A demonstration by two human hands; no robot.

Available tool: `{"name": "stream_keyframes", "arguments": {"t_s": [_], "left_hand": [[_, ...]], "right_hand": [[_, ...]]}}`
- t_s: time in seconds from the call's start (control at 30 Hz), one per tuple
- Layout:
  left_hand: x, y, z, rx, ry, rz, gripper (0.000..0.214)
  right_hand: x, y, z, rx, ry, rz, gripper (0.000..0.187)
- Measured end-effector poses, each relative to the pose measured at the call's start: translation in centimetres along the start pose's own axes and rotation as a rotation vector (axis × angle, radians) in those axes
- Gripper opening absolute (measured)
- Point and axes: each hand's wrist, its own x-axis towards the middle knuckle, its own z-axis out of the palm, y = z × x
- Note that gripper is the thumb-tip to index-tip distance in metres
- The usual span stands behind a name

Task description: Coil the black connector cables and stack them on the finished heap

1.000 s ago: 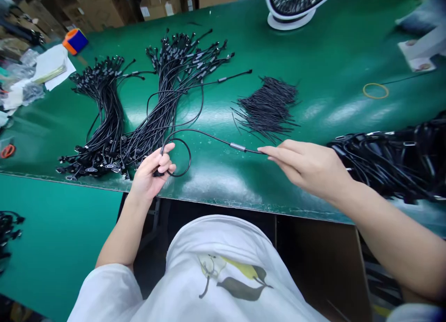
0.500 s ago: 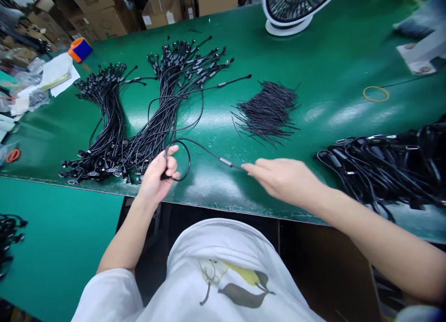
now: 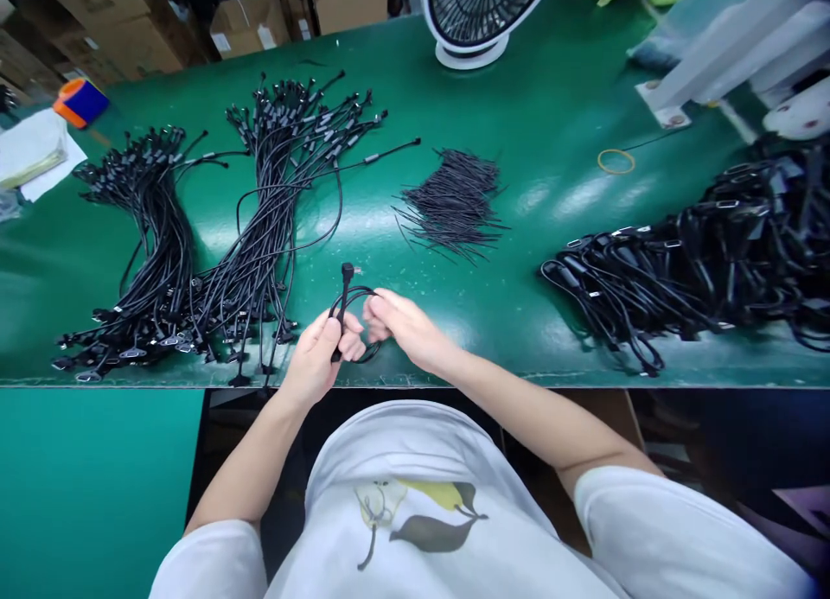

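Nearer the person than a loose pile of thin black strips (image 3: 454, 203), the left hand (image 3: 317, 354) and right hand (image 3: 407, 327) hold a coiled black cable (image 3: 344, 301). Left of the pile lie long black cable bundles (image 3: 273, 162); beyond it stands a round white-and-black fan (image 3: 476, 20).

Black cable (image 3: 343, 302), thin — coiled in small loops, held mid-scene on the near side. Blocky black plug (image 3: 347, 271) juts past the coil toward the far side — loops bulging right.

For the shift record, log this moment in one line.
left grip: holds coiled black cable | right grip: on same coil | connector: past left grip | nearby: thin black strips
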Motion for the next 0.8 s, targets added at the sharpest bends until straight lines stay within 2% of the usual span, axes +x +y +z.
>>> {"name": "stream_keyframes", "arguments": {"t_s": [0.1,0.2,0.3,0.43,0.53,0.67,0.8], "left_hand": [[0.0,-2.1,0.7,0.020,0.063,-0.022,0.045],[-0.2,-4.0,0.8,0.049,0.051,-0.036,0.050],[-0.4,-5.0,0.3,0.168,0.016,-0.043,0.049],[-0.9,-5.5,-0.1,0.395,-0.049,-0.113,0.049],[-1.1,-5.6,-0.3,0.498,-0.134,-0.131,0.048],[-0.9,-5.5,-0.6,0.451,-0.263,-0.155,0.053],[-0.4,-5.1,-0.9,0.417,-0.259,-0.239,0.054]], "right_hand": [[-0.5,0.5,1.2,0.299,0.081,0.176,0.042],[-0.7,0.1,2.0,0.409,0.141,0.191,0.044],[-1.3,0.3,2.9,0.402,0.161,0.181,0.045],[-2.4,1.2,3.8,0.247,0.136,0.226,0.050],[-2.2,1.7,3.7,0.297,0.164,0.292,0.049],[-1.2,2.3,2.7,0.396,0.127,0.244,0.054],[-0.6,2.5,2.0,0.389,0.081,0.153,0.050]]}}
